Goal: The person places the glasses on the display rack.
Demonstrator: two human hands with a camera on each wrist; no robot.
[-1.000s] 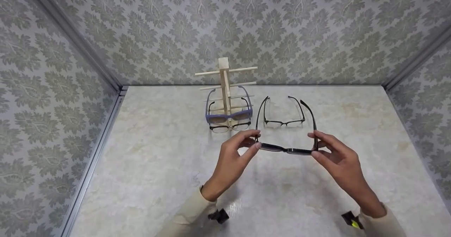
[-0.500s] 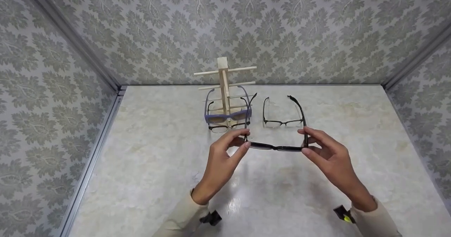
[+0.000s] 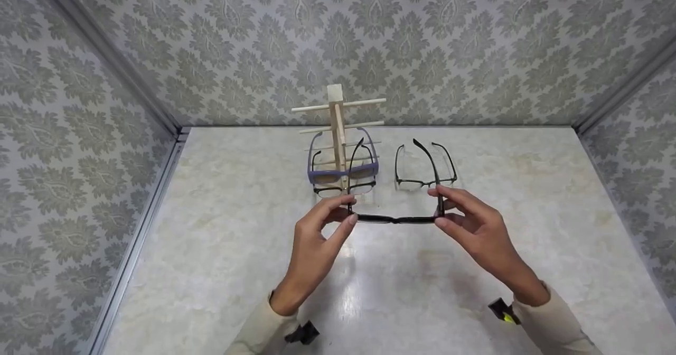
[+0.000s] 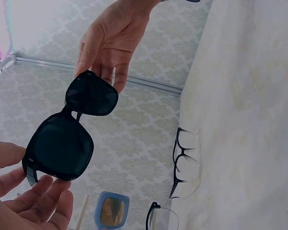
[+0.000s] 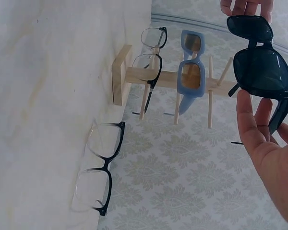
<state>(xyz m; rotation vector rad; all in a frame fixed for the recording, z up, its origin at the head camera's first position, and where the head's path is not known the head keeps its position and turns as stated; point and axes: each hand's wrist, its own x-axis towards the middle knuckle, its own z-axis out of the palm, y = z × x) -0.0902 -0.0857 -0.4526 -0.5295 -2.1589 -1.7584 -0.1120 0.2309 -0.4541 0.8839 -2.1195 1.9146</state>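
Both hands hold a pair of black sunglasses in the air, temples unfolded and pointing away. My left hand pinches the left hinge corner between thumb and fingers; my right hand pinches the right one. Dark lenses show large in the left wrist view. Behind stands a wooden display rack with rows of pegs. Blue-framed sunglasses hang on it, above black half-rim eyeglasses. In the head view, the held sunglasses' left temple overlaps the blue pair.
Another pair of black-topped eyeglasses lies on the marbled table, right of the rack, temples unfolded. Upper pegs of the rack carry no glasses. Patterned wall panels enclose the table at the back and sides.
Both hands have moved left together with the black sunglasses, from in front of the eyeglasses on the table toward the rack. The front frame has turned more level.
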